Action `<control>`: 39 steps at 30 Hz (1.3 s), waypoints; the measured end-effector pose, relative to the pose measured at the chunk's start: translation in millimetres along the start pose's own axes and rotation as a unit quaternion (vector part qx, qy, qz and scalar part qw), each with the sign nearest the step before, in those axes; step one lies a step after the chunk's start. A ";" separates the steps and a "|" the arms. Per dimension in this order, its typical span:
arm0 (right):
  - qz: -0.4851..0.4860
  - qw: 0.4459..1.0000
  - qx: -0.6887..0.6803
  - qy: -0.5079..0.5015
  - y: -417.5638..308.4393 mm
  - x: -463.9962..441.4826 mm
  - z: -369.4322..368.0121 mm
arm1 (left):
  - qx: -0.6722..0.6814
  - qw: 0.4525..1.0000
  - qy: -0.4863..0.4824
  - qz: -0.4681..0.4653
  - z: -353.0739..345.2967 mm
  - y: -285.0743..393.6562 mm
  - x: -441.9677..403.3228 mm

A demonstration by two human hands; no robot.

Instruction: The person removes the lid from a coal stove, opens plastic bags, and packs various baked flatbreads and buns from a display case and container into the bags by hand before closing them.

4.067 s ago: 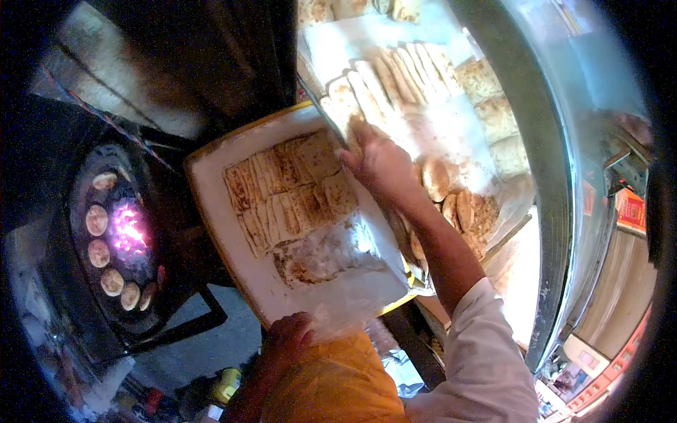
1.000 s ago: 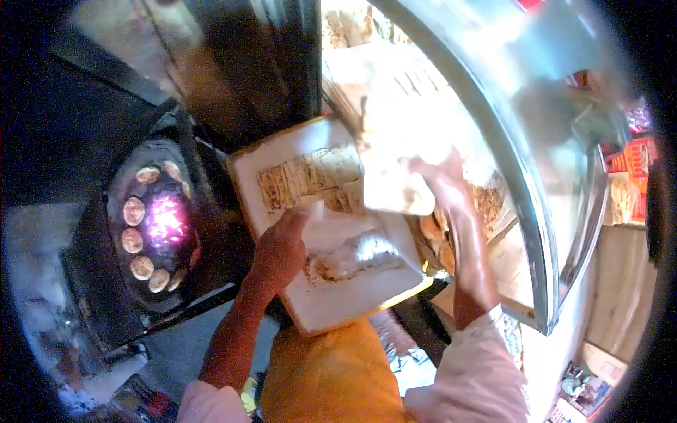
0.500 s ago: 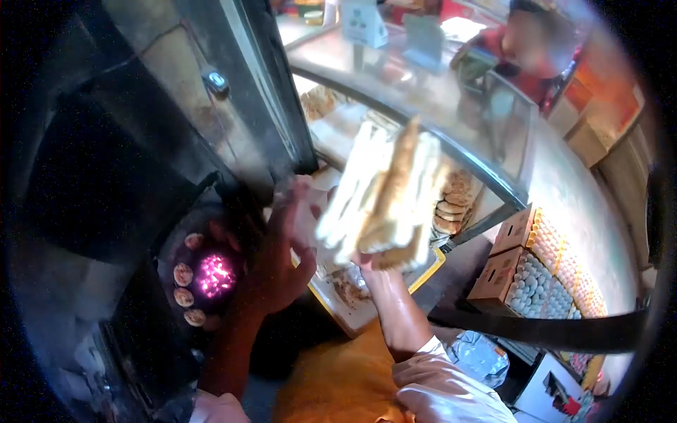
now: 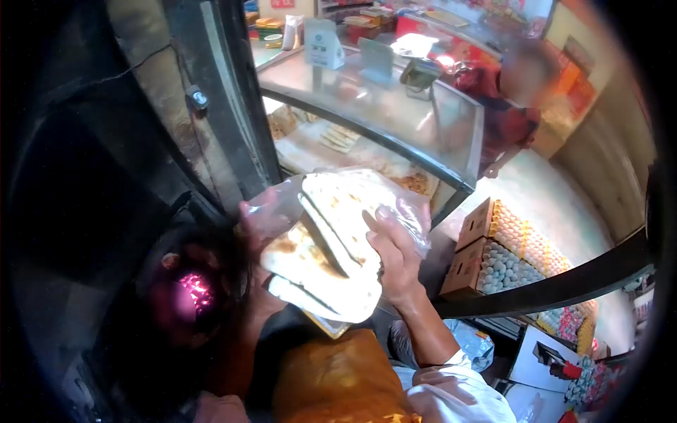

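Observation:
A stack of pale, browned flatbreads [image 4: 338, 247] is held up in front of my body, brightly lit. My right hand [image 4: 398, 257] grips the stack from its right side, with the thumb on top. A clear plastic bag [image 4: 275, 206] shows behind and on both sides of the breads. On the left, my left hand [image 4: 261, 292] is closed on the bag; it is dim and partly hidden by the bag and breads. How far the breads sit inside the bag I cannot tell.
A round oven with glowing coals [image 4: 196, 292] lies at my left. Ahead stands a glass display case [image 4: 367, 116] with breads inside. A person in red [image 4: 504, 116] is beyond it. Cartons of eggs [image 4: 511, 266] stand at the right, near a dark curved bar [image 4: 543, 295].
The breads have turned flatter and come closer to my body, and the bag is now spread around them. My left hand has moved in beside them. The view has shifted.

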State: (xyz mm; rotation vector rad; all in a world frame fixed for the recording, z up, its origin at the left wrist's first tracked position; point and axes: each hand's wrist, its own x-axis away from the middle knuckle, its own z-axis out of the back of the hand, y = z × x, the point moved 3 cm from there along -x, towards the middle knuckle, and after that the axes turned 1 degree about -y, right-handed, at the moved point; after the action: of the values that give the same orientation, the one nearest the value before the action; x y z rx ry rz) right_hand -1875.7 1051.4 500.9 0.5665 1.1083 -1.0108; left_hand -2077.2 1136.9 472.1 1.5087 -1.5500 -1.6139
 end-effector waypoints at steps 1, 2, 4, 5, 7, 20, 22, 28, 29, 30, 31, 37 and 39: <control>0.011 1.000 0.018 -0.016 3.2 -4.5 10.8 | 0.013 0.999 0.022 -0.046 -6.8 -0.3 0.6; 0.012 0.999 0.023 -0.018 8.4 -10.5 21.9 | 0.025 0.995 0.043 -0.091 -20.5 10.6 -3.0; -0.010 0.997 0.015 -0.074 23.4 -24.1 37.0 | 0.110 0.992 0.031 -0.056 -43.7 33.4 -26.2; -0.007 0.997 0.017 -0.076 33.0 -28.8 43.4 | 0.189 0.982 0.020 -0.019 -54.1 37.0 -37.0; 0.038 0.991 0.018 -0.124 53.4 -35.4 52.2 | 0.219 0.975 0.021 0.016 -68.9 26.5 -53.7; -0.004 0.914 0.217 -0.342 231.5 -141.9 -1.4 | -0.034 0.995 0.000 -0.090 -136.7 -17.2 -214.6; -0.087 0.901 0.154 -0.397 261.2 -144.1 -13.0 | -0.069 0.995 -0.036 -0.066 -134.8 -34.1 -237.3; -0.168 0.929 -0.024 -0.327 317.3 -122.5 -6.1 | -0.186 0.982 -0.001 -0.022 -140.6 -56.7 -252.1; -0.231 0.934 -0.086 -0.260 324.0 -118.5 -0.8 | -0.203 0.979 0.005 -0.020 -143.1 -51.6 -254.4; -0.250 0.930 -0.119 -0.243 327.6 -116.8 6.7 | -0.158 0.987 0.005 0.001 -145.0 -46.0 -255.6; -0.254 0.929 -0.117 -0.241 329.1 -113.4 10.0 | -0.112 0.993 0.004 0.021 -146.5 -43.6 -257.9; -0.332 0.895 0.048 -0.295 360.9 -69.8 21.3 | -0.197 0.980 -0.016 0.001 -144.1 -51.8 -264.7; -0.438 0.824 -0.012 -0.359 364.6 -65.1 19.2 | -0.178 0.983 -0.001 0.031 -140.8 -55.4 -264.1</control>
State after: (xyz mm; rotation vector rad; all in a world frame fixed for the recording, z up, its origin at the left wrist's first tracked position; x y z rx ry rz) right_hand -1551.4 1228.6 532.8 -0.4227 0.6525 -1.8016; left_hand -1851.8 1323.0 557.1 1.2524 -1.2134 -1.7439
